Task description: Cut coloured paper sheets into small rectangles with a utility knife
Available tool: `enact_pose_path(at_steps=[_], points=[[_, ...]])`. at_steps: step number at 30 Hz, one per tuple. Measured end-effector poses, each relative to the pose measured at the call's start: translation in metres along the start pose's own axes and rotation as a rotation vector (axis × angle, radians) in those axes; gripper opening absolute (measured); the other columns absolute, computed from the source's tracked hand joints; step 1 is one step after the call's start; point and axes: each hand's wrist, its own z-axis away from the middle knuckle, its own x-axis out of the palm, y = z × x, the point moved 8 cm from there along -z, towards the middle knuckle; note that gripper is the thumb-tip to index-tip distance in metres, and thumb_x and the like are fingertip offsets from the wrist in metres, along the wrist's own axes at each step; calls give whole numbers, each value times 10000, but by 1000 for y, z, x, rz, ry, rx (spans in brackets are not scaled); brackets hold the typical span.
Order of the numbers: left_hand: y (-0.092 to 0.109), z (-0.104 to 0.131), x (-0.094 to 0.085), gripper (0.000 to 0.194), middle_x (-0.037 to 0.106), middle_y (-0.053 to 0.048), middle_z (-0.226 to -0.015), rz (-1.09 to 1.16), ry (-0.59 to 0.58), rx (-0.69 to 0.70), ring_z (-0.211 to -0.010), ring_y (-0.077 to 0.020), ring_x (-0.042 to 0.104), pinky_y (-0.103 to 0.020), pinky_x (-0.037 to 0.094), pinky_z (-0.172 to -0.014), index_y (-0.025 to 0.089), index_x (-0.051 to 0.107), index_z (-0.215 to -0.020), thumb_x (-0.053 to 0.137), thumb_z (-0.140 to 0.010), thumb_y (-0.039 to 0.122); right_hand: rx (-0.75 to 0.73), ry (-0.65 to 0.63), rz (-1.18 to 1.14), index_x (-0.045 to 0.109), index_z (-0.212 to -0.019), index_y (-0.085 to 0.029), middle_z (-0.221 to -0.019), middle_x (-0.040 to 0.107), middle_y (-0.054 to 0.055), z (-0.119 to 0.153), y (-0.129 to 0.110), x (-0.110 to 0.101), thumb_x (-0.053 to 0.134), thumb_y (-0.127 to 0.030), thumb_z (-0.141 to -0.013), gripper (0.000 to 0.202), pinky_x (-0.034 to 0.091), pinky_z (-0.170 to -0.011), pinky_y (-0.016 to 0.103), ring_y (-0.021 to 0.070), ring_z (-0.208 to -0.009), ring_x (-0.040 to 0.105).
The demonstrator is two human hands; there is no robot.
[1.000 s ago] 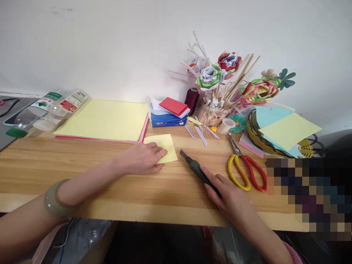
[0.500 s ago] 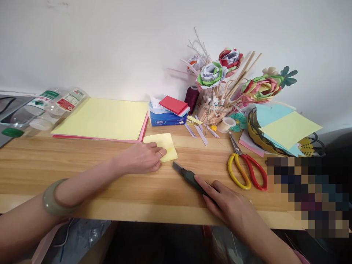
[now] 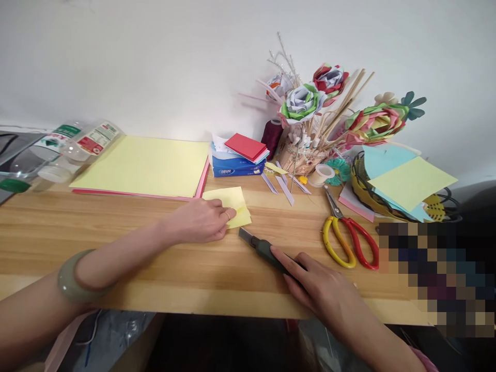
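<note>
"What's on the far left of your feed?"

"Between nine and ten o'clock I see two plastic bottles (image 3: pixel 91 144) beside a stack of large sheets (image 3: pixel 143 165) on the table (image 3: pixel 116 214)."

"And the left hand (image 3: pixel 203 222)?"

"Its curled fingers press on the small yellow paper (image 3: pixel 229 196), flat on the table toward two o'clock; I can't tell whether that grip pinches it."

"The knife (image 3: pixel 267 252)?"

"I see the right hand (image 3: pixel 315 279) closed around it, blade toward ten o'clock, just beside the paper's near edge. Scissors (image 3: pixel 338 211) lie at that hand's one o'clock."
</note>
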Motion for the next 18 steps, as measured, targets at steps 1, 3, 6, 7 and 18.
enact_pose_path(at_steps=[1,3,6,7,18], points=[[0,0,0,222,650,-79,-739,-2,2,1,-724,-220,622,-290,482,-559,121,560,-1003,419,-874,234,4,-5,3,465,-1320,-179,-742,575,10,0,1,1,351,-218,-929,409,496,-500,251,139,-555,622],[1,0,0,214,652,-76,-739,-7,9,6,-716,-216,624,-284,477,-550,128,560,-993,416,-876,235,13,-3,20,472,-1316,-180,-739,577,11,-1,3,2,361,-226,-927,406,488,-487,250,142,-545,622],[2,1,-2,199,654,-70,-735,-23,25,10,-697,-206,626,-261,455,-519,143,556,-984,412,-876,229,28,25,52,477,-1311,-176,-728,576,7,-2,6,3,371,-221,-921,407,475,-472,240,142,-543,624],[3,2,-3,200,655,-69,-735,-27,30,10,-691,-206,629,-257,448,-512,147,552,-995,412,-876,225,33,38,65,483,-1306,-175,-723,575,5,-2,7,3,372,-219,-919,405,470,-467,237,141,-543,624],[-27,-13,6,353,692,-93,-946,118,111,-380,-810,-225,669,-293,503,-608,142,445,-1278,394,-960,286,47,72,208,551,-1247,-164,-676,562,-6,-4,2,-1,385,-194,-886,398,418,-387,243,139,-471,597]])
